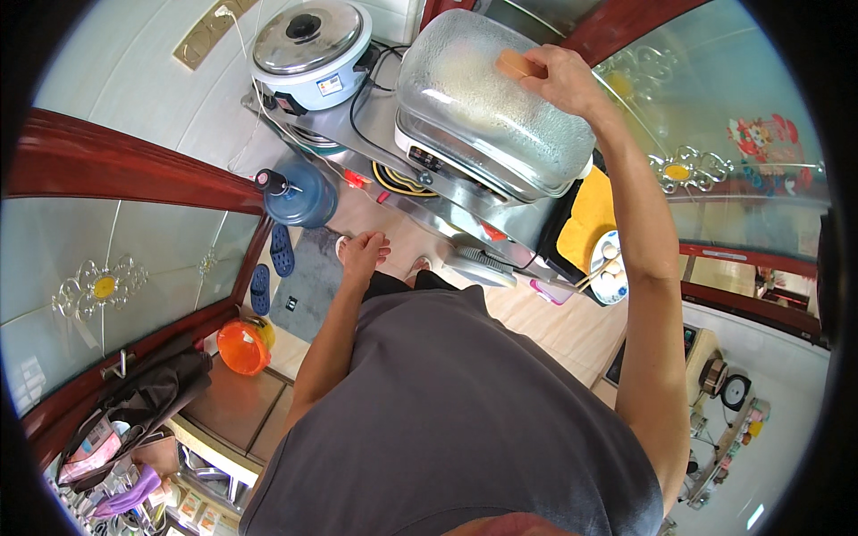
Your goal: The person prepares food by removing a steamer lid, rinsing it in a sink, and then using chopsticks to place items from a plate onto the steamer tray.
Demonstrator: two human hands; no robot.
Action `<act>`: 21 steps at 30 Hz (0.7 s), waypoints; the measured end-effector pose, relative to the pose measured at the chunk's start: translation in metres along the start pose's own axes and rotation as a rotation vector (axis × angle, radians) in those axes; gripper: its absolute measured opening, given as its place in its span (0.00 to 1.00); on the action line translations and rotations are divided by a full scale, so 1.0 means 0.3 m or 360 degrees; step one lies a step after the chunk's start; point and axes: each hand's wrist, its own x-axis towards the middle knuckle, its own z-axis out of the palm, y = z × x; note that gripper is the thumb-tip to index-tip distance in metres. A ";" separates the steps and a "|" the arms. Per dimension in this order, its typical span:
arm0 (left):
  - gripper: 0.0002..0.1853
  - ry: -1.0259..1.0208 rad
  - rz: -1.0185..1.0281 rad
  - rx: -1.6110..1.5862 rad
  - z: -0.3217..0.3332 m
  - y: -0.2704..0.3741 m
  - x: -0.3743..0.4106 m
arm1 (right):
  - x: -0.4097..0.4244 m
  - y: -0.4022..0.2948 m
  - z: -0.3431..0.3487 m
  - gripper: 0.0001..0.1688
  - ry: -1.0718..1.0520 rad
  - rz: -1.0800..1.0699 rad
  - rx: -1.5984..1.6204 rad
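Note:
My right hand (562,79) grips the brown handle (517,65) on a clear domed lid (462,87). Condensation beads cover the lid, and pale food blurs behind it. Beneath is a white electric steamer (446,164) with a control panel on its front. Whether the lid rests fully on the base, I cannot tell. My left hand (364,254) hangs low in front of my body, holding nothing, its fingers loosely curled and slightly apart. To the steamer's right, a blue-patterned plate (608,295) carries several eggs and a pair of chopsticks (595,274), near a yellow cloth (588,218).
A rice cooker (312,57) with a metal lid shares the stainless steel shelf (375,137); black cables run between the appliances. Below stand a blue water jug (301,197) and a fan-like grey appliance (479,268). Blue slippers (281,251) and an orange basin (242,347) are at left.

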 end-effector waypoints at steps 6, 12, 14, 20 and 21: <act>0.12 -0.0056 -0.0032 -0.0018 -0.005 -0.017 -0.005 | -0.039 -0.036 -0.040 0.19 0.0126 -0.0061 -0.0213; 0.12 -0.0035 -0.0043 0.0027 0.000 -0.018 -0.019 | -0.105 -0.057 -0.043 0.17 0.0217 -0.0087 -0.0174; 0.12 -0.0053 -0.0032 0.0019 -0.010 -0.033 -0.010 | -0.108 -0.081 -0.054 0.16 0.0215 -0.0073 -0.0186; 0.12 -0.0099 -0.0008 0.0019 0.007 -0.015 -0.029 | -0.128 -0.095 -0.046 0.18 0.0260 -0.0104 -0.0253; 0.12 -0.0105 -0.0008 0.0017 0.010 -0.015 -0.033 | -0.129 -0.097 -0.048 0.19 0.0249 -0.0109 -0.0263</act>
